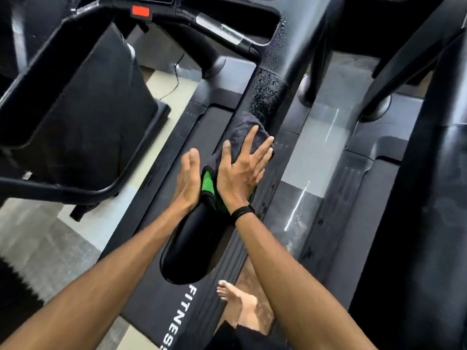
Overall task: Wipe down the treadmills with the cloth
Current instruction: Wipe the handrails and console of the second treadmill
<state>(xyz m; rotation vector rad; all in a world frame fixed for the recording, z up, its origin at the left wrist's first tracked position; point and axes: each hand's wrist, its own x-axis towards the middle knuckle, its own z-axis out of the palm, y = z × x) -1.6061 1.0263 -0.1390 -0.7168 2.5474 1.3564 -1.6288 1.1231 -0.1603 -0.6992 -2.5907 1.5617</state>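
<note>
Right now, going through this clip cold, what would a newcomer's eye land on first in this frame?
Centre frame, both hands work a dark grey cloth with a green underside along the treadmill's black handrail: the right hand lies spread flat on it, the left hand beside it. Just ahead of the cloth, the rail glistens with spray droplets. A red stop button stands out at the top, and a bare foot shows at the bottom.

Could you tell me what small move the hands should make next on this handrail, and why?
Probably slide the cloth forward up the handrail. The right hand presses it flat on the rail and the left hand steadies the side, while the stretch just ahead is beaded with droplets, so it seems not yet wiped.
</note>
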